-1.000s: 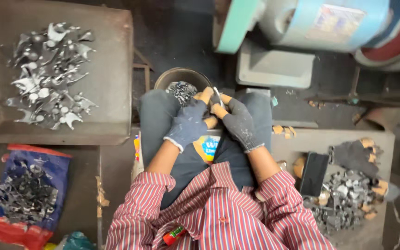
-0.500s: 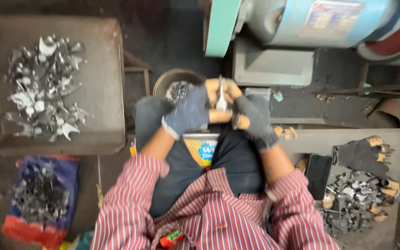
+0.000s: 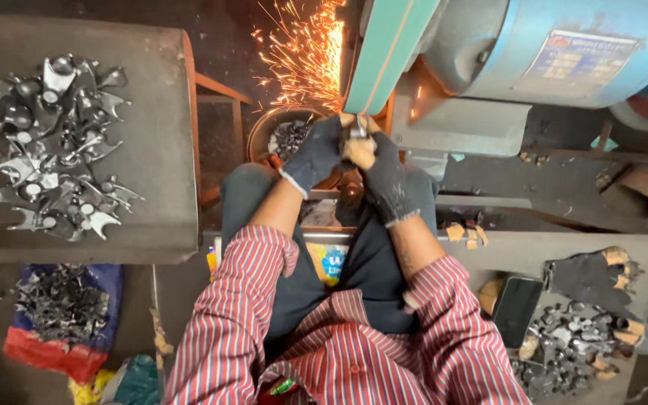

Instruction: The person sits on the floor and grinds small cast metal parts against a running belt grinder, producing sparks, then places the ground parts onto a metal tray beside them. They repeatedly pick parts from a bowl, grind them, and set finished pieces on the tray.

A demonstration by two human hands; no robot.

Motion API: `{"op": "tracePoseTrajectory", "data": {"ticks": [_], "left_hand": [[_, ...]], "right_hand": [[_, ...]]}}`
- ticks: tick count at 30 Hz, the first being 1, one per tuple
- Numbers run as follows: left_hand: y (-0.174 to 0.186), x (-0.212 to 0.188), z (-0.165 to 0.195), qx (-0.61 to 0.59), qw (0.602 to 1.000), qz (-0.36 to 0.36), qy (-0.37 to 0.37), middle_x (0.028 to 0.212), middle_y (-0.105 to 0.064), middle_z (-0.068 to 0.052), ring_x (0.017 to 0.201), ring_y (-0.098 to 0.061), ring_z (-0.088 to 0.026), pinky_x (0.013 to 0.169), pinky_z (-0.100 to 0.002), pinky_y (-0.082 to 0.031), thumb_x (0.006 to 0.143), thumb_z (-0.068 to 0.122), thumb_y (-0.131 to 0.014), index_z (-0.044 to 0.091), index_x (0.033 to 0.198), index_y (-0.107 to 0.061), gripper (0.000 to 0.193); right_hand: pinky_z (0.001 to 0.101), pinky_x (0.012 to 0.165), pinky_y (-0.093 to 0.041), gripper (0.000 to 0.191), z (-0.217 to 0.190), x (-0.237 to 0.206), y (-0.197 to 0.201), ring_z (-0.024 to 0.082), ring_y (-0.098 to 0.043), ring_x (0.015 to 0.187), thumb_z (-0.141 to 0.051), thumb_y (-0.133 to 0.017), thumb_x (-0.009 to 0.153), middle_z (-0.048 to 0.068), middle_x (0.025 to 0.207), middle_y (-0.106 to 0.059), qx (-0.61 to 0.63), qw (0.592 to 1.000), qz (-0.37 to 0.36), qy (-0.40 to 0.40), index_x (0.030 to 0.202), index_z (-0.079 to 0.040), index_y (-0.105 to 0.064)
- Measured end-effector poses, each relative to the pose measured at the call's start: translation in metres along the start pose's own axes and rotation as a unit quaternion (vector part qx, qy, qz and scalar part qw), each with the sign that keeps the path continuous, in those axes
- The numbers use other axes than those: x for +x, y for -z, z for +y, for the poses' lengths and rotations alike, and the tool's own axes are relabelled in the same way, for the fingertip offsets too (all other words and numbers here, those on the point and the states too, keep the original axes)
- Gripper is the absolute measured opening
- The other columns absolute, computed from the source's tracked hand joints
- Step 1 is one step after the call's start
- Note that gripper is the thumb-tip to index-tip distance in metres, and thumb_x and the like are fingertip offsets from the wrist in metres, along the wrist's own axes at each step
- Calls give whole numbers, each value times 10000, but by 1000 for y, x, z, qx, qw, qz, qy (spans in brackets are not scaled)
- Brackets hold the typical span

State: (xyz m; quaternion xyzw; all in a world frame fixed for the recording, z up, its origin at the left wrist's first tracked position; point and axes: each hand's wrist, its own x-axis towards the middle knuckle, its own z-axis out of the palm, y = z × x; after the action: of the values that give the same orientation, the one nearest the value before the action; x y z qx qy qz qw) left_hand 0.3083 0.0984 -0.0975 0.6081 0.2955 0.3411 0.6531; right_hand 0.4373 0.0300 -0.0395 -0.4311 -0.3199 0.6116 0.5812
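Both arms reaching forward; left hand [image 3: 316,152] and right hand [image 3: 382,171], fingers closed, pinching metal part [image 3: 358,129] against grinding belt [image 3: 385,56], sparks [image 3: 305,52] flying

metal piece [image 3: 359,129]: small, silvery, mostly hidden; shape cannot be told
place: upper middle of the frame
hold: pinched between the gloved left hand [image 3: 315,154] and gloved right hand [image 3: 384,176]
contact: its top end pressed to the green belt [image 3: 384,56] of the grinder
state: orange sparks [image 3: 305,52] spray up and left from the contact point
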Motion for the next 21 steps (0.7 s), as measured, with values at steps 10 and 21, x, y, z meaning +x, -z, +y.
{"op": "tracePoseTrajectory", "data": {"ticks": [10, 21], "left_hand": [[108, -144, 133, 478, 872, 104, -11, 956, -711, -205, 849, -691, -387, 725, -483, -529, 820, 240, -773, 93, 1354, -564, 592], [263, -266, 62, 814, 575, -64, 60, 947, -706, -89, 934, -679, -282, 800, -463, -505, 888, 176, -595, 157, 999, -703, 157]], "right_hand": [[349, 919, -558, 442, -60, -75, -56, 204, -718, 1084, -210, -710, 1013, 134, 1239, -753, -504, 863, 28, 26, 1413, -44, -622], [439, 981, -477, 743, -5, -68, -82, 373, -613, 1211, -460, -703, 873, 250, 1311, -639, -636, 737, -218, -67, 1434, -9, -523]]}}
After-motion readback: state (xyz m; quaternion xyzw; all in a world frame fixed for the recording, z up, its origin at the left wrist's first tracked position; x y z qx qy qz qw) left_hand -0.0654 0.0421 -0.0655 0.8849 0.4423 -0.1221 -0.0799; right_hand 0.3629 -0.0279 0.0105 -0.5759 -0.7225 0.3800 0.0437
